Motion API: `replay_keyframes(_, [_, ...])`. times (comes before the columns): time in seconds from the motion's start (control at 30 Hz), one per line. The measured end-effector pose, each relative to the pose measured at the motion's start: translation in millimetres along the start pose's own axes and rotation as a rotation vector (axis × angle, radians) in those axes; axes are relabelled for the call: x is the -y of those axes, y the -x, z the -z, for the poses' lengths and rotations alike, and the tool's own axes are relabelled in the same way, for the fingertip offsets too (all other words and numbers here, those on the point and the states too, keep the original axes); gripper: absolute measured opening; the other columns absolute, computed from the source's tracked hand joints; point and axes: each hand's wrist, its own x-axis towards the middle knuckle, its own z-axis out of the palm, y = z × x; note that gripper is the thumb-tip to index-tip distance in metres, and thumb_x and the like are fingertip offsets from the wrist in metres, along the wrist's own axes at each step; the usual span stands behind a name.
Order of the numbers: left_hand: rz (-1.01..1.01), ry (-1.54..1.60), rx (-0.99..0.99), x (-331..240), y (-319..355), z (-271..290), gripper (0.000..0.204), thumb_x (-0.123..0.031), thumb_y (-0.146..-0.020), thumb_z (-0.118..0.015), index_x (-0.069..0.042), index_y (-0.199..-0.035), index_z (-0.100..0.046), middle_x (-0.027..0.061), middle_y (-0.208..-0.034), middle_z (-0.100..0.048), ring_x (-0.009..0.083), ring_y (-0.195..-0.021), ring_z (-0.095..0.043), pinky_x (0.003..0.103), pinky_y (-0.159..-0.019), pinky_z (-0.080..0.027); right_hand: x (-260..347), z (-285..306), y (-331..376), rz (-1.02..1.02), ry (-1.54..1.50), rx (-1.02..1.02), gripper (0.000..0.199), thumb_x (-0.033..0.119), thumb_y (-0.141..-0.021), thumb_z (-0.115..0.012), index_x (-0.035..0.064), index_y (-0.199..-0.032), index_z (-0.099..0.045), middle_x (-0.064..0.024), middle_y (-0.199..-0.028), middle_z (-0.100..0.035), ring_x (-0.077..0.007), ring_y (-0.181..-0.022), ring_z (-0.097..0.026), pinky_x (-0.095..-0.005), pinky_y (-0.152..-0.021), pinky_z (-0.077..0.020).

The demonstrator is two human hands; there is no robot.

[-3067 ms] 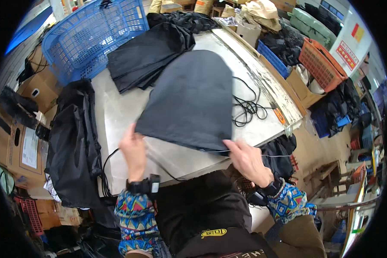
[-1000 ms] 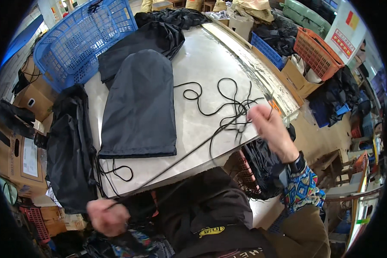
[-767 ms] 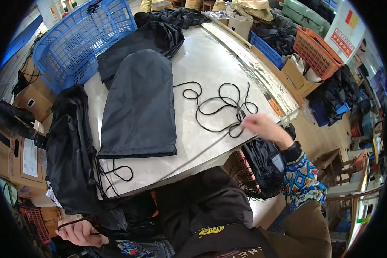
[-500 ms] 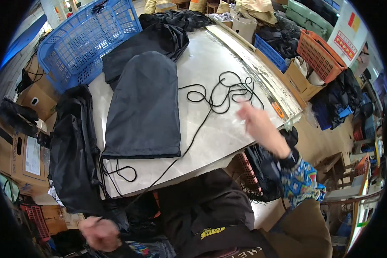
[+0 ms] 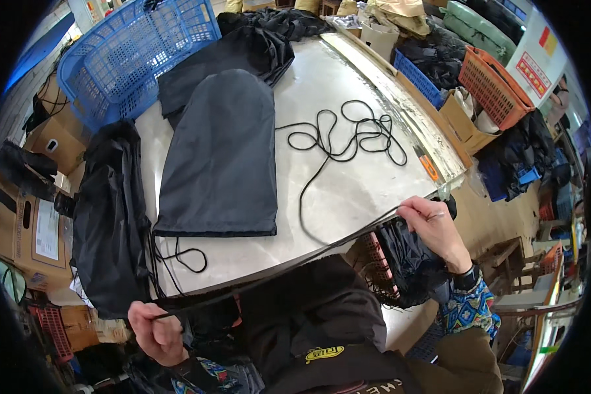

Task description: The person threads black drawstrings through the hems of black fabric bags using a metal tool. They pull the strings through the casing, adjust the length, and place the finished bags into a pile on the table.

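Note:
A black cord (image 5: 301,200) lies in loose loops on the right half of the pale table (image 5: 256,259), and a length of it stretches across in front of me. My left hand (image 5: 157,332), below the table's near left corner, is closed on one part of that length. At the near right edge my right hand (image 5: 435,231) pinches another part between thumb and fingers. A black fabric bag (image 5: 220,157) lies flat, rounded end away from me, its straight edge near me. The far end of the cord disappears at the bag's right side.
A pile of black bags (image 5: 111,223) with dangling cords hangs over the table's left edge. Behind stand a blue plastic basket (image 5: 138,62) and more black fabric (image 5: 256,56). An orange-handled cutter (image 5: 429,167) lies at the right edge. Cardboard boxes (image 5: 46,230) stand at left, an orange crate (image 5: 492,85) far right.
My right hand has come down and right from above the table and now grips the cord. The cord is drawn out between both hands, and its loops have shifted. My left hand rose slightly.

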Motion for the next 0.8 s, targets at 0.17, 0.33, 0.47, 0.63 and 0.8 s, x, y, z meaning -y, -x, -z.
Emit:
replay_keyframes(0.17, [0.763, -0.097, 0.119, 68.8, -25.5, -70.7, 0.023, -0.013, -0.096, -0.048, 0.006, -0.102, -0.06, 0.0092, -0.067, -0.061, 0.0082, -0.041, -0.045, 0.02, -0.038, -0.033, 56.3, -52.0, 11.9, 0.154, -0.302, 0.421, 0.042, 0.004, -0.085, -0.061, 0.0026, -0.126, -0.051, -0.0139, -0.091, -0.066, -0.0186, -0.066, -0.063, -0.0294, -0.063, -0.051])
replay_keyframes(0.33, [0.82, 0.094, 0.14, 112.9, -38.4, -85.9, 0.025, -0.017, -0.097, -0.05, 0.004, -0.106, -0.061, 0.0103, -0.075, -0.065, 0.0087, -0.042, -0.047, 0.019, -0.038, -0.031, 75.2, -64.7, 6.6, 0.276, -0.308, 0.503, 0.016, 0.009, -0.09, -0.06, -0.0002, -0.102, -0.063, -0.0045, -0.068, -0.06, -0.008, -0.06, -0.054, -0.0234, -0.055, -0.0438])
replay_keyframes(0.47, [0.693, 0.494, 0.019, 111.5, -36.0, -49.7, 0.036, -0.024, -0.099, -0.043, 0.005, -0.118, -0.054, 0.0148, -0.095, -0.067, 0.0139, -0.056, -0.058, 0.02, -0.041, -0.038, 52.0, -48.5, 11.2, 0.048, -0.331, 0.376, 0.013, 0.011, -0.092, -0.057, 0.0004, -0.093, -0.066, 0.001, -0.063, -0.056, -0.0038, -0.058, -0.049, -0.0201, -0.051, -0.0398])
replay_keyframes(0.63, [0.596, 0.619, -0.048, 103.0, -42.8, -48.0, 0.044, -0.025, -0.101, -0.032, 0.003, -0.134, -0.04, 0.0185, -0.129, -0.053, 0.0227, -0.114, -0.058, 0.022, -0.058, -0.051, 21.6, -47.2, 14.8, -0.092, -0.294, 0.359, 0.017, 0.012, -0.093, -0.055, -0.0014, -0.091, -0.065, 0.0001, -0.063, -0.057, -0.0032, -0.058, -0.051, -0.0202, -0.049, -0.0409])
replay_keyframes(0.8, [0.45, 0.508, -0.166, 94.8, -47.0, -49.6, 0.041, -0.008, -0.097, -0.041, 0.004, -0.135, -0.037, 0.0207, -0.134, -0.048, 0.0251, -0.121, -0.052, 0.026, -0.07, -0.058, 7.7, -37.2, 12.9, -0.095, -0.207, 0.385, 0.017, 0.011, -0.093, -0.054, -0.0024, -0.091, -0.065, 0.0, -0.063, -0.058, -0.0036, -0.061, -0.053, -0.019, -0.053, -0.0418])
